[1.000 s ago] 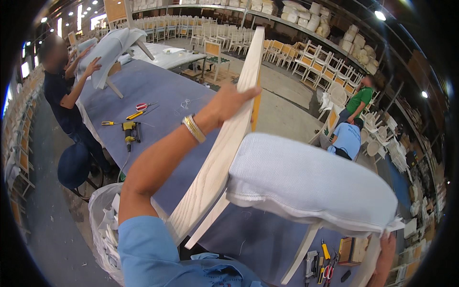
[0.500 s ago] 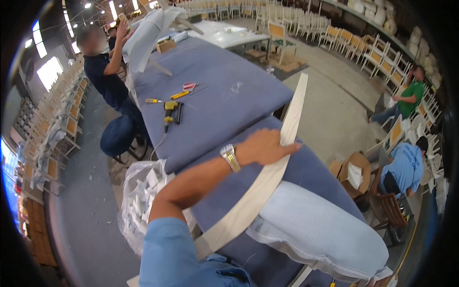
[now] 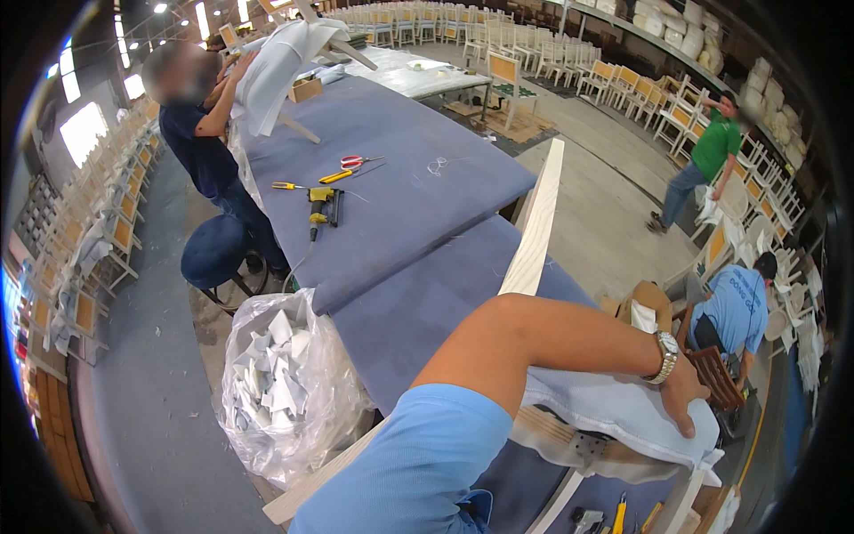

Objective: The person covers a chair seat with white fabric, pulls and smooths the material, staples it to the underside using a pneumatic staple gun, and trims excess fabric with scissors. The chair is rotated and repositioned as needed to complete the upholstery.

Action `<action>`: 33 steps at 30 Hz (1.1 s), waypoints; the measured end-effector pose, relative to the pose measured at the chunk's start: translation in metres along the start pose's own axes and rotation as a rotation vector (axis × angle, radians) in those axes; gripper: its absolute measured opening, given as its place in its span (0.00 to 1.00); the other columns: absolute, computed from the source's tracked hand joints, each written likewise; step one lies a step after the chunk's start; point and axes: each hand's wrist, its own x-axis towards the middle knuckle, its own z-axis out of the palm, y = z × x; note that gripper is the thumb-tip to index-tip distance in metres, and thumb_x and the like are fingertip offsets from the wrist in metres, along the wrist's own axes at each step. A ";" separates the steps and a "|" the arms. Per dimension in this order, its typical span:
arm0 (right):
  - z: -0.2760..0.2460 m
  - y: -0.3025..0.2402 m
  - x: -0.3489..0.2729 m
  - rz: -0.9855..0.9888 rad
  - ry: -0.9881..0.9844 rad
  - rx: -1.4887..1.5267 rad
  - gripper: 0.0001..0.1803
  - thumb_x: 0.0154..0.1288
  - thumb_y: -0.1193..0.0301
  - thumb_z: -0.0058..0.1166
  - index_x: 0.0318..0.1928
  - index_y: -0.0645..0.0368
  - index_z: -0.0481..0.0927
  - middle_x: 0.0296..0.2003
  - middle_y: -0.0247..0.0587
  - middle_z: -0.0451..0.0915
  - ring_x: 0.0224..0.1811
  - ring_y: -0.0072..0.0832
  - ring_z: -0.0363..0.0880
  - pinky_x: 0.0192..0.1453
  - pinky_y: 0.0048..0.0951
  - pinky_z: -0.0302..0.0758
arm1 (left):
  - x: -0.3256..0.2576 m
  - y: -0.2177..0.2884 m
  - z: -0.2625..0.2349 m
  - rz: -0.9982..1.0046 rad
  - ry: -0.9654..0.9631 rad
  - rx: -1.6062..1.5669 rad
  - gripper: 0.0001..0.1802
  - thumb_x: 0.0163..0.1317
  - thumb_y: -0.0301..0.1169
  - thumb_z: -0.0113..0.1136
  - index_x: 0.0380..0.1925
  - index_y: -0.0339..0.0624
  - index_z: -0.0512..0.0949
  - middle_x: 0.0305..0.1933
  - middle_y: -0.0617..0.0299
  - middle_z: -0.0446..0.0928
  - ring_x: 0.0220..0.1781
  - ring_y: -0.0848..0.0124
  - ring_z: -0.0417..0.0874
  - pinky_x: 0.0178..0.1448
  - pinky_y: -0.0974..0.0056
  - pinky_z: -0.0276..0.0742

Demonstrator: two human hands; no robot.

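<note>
A pale wooden chair lies tilted across the blue-covered worktable point(image 3: 374, 307), its long curved leg point(image 3: 535, 236) pointing away from me. Light grey-blue fabric covers its padded seat point(image 3: 605, 398); wood and a metal bracket show on the seat's underside. My left hand point(image 3: 683, 392), a metal watch on its wrist, grips the far right end of the seat, thumb on the fabric. Some of its fingertips are hidden. My right hand is out of view. Several tools, among them a yellow-handled one point(image 3: 620, 513), lie by the chair at the lower edge.
On the table's far part are a yellow-black staple gun point(image 3: 319, 210) with a hose, red-handled scissors point(image 3: 354, 162) and a yellow cutter point(image 3: 336, 177). A clear bag of fabric scraps point(image 3: 285, 374) stands left. A co-worker point(image 3: 200, 133) handles another chair. Two other people are at right.
My left hand has left the curved leg and moved right to the end of the seat. The chair has tipped so its underside shows. The person in green now stands.
</note>
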 end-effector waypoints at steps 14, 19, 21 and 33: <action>0.275 0.023 -0.100 0.240 0.054 1.498 0.27 0.77 0.51 0.50 0.59 0.63 0.76 0.42 0.39 0.82 0.38 0.26 0.79 0.44 0.30 0.78 | -0.048 0.050 0.048 0.228 0.257 0.602 0.61 0.55 0.68 0.60 0.76 0.33 0.53 0.80 0.37 0.49 0.83 0.45 0.46 0.82 0.43 0.43; 0.186 -0.071 -0.010 -0.312 0.031 1.497 0.38 0.78 0.40 0.31 0.57 0.64 0.76 0.44 0.47 0.83 0.38 0.28 0.82 0.42 0.30 0.78 | -0.039 0.074 0.046 0.275 0.141 0.616 0.51 0.62 0.55 0.58 0.76 0.35 0.52 0.82 0.45 0.49 0.84 0.51 0.47 0.82 0.42 0.42; 0.162 -0.077 0.008 -0.360 0.075 1.618 0.40 0.79 0.39 0.28 0.53 0.66 0.77 0.38 0.46 0.84 0.31 0.27 0.82 0.37 0.28 0.77 | -0.033 0.082 0.045 0.289 0.099 0.624 0.49 0.64 0.52 0.57 0.77 0.36 0.52 0.82 0.46 0.50 0.84 0.51 0.47 0.82 0.43 0.42; 0.139 -0.104 0.053 -0.059 0.519 1.343 0.40 0.81 0.46 0.35 0.16 0.61 0.77 0.11 0.38 0.76 0.11 0.19 0.70 0.15 0.24 0.63 | -0.030 0.085 0.044 0.276 0.004 0.736 0.42 0.67 0.49 0.57 0.75 0.40 0.59 0.82 0.49 0.51 0.84 0.50 0.47 0.82 0.44 0.40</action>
